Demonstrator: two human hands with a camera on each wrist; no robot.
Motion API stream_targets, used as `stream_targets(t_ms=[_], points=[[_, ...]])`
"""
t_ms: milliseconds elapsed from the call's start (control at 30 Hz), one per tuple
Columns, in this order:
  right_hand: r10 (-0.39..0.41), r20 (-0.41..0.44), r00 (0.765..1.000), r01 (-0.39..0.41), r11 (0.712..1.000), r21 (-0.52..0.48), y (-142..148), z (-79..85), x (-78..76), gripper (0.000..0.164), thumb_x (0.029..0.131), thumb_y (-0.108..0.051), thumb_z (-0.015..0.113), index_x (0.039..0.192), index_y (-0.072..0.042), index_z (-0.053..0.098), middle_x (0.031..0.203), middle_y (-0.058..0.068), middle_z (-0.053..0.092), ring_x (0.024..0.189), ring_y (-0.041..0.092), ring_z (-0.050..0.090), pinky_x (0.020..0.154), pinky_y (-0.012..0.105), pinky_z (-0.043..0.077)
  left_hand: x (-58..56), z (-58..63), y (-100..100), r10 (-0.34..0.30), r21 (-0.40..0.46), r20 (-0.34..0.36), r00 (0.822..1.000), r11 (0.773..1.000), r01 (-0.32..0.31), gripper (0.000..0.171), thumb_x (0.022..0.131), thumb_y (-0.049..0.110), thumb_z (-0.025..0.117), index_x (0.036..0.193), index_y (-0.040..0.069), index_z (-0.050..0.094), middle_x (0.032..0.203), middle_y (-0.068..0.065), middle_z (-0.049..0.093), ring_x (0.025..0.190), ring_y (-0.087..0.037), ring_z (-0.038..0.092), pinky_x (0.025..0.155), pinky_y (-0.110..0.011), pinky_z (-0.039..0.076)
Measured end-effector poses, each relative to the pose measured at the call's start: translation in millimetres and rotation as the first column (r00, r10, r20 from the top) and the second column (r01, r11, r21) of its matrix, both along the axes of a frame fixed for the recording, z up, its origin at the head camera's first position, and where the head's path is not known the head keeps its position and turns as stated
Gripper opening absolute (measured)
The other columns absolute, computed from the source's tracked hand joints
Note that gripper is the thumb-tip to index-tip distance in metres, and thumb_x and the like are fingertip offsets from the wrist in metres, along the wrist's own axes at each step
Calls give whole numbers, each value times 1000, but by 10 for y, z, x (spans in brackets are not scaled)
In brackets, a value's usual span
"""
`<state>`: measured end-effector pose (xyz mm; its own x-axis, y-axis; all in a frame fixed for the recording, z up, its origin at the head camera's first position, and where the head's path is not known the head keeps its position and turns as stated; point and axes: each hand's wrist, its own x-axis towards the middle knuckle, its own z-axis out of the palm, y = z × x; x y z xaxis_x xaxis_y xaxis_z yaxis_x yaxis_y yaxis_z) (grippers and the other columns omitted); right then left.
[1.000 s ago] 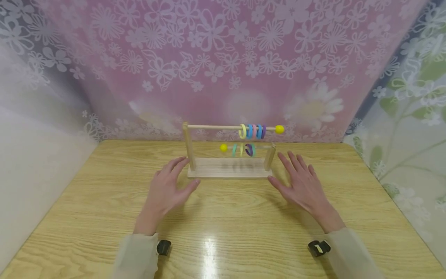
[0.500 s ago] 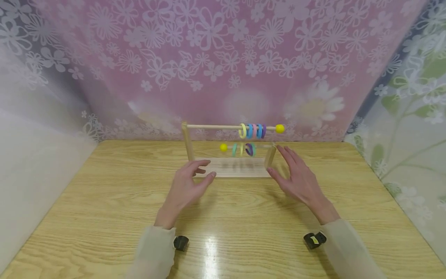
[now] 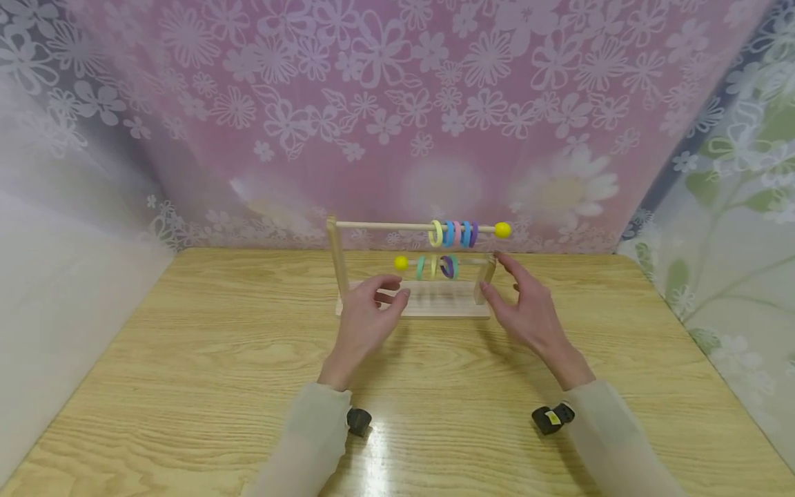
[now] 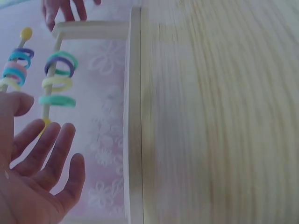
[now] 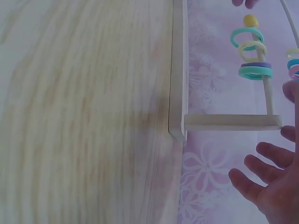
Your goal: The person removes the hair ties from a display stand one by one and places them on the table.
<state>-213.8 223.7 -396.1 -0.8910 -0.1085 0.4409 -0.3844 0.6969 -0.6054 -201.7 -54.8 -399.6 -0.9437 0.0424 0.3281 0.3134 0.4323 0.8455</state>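
Note:
A wooden stand (image 3: 444,304) with two posts stands at the back of the table. Its upper rod (image 3: 385,226) carries yellow, blue, pink and purple rings (image 3: 457,234) and ends in a yellow ball (image 3: 502,230). The shorter lower rod (image 5: 267,95) holds green, yellow and purple rings (image 4: 58,84), with a yellow ball (image 3: 401,263) at its left end. My left hand (image 3: 366,319) hovers before the base, fingers loosely bent near that lower ball, holding nothing. My right hand (image 3: 528,314) is at the right post (image 3: 485,279), index fingertip right at its top, thumb on the near side, other fingers spread.
The stand rests on a wood-grain table (image 3: 205,359). Behind it hangs a pink flowered curtain (image 3: 373,172), with pale cloth (image 3: 745,241) on the right side. A black wrist device (image 3: 359,422) sits on the left cuff, another black device (image 3: 551,418) on the right.
My left hand has moved right, from beside the left post to in front of the base near the lower ball. My right hand has come in to the right post, fingers drawn closer together.

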Motion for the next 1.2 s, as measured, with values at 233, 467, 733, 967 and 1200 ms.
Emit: stream_targets(t_ms=[233, 467, 733, 967, 1200], points=[[-30, -24, 999, 25, 981, -191, -82, -7, -77, 42, 100, -20, 65, 140, -8, 59, 134, 19, 67, 123, 39, 66, 90, 40, 61, -83, -40, 173, 49, 33, -3, 999, 998, -48, 27, 95, 30, 72, 114, 12, 74, 104, -3, 77, 85, -21, 74, 73, -31, 61], [-24, 28, 999, 32, 925, -377, -140, 4, -113, 37, 98, -16, 69, 133, -5, 63, 130, 19, 69, 118, 34, 68, 82, 3, 49, -126, -77, 255, 58, 29, -25, 998, 998, -58, 26, 95, 30, 72, 113, 12, 75, 101, -2, 78, 80, -18, 74, 67, -29, 60], [-49, -1, 999, 42, 884, -466, -150, -12, -186, 30, 97, -9, 69, 126, -3, 66, 127, 15, 70, 99, -4, 67, 81, 8, 54, -194, -115, 369, 125, 54, -21, 992, 991, -124, 25, 94, 35, 72, 108, 14, 76, 96, 2, 79, 76, -15, 73, 67, -29, 59], [-23, -19, 1000, 10, 848, -531, -154, -81, -221, 28, 98, -4, 66, 126, 1, 64, 123, 19, 68, 98, 0, 68, 80, 11, 56, -233, -123, 453, 181, 75, -27, 983, 981, -178, 26, 94, 38, 72, 105, 15, 78, 93, 2, 80, 73, -15, 74, 66, -30, 59], [-19, -22, 1000, 4, 842, -539, -173, -133, -219, 30, 100, -9, 65, 128, -1, 64, 125, 15, 66, 106, 9, 67, 82, 11, 56, -266, -142, 483, 214, 92, -35, 976, 973, -210, 18, 94, 34, 72, 98, 17, 78, 93, 2, 79, 69, -14, 72, 65, -29, 57]])
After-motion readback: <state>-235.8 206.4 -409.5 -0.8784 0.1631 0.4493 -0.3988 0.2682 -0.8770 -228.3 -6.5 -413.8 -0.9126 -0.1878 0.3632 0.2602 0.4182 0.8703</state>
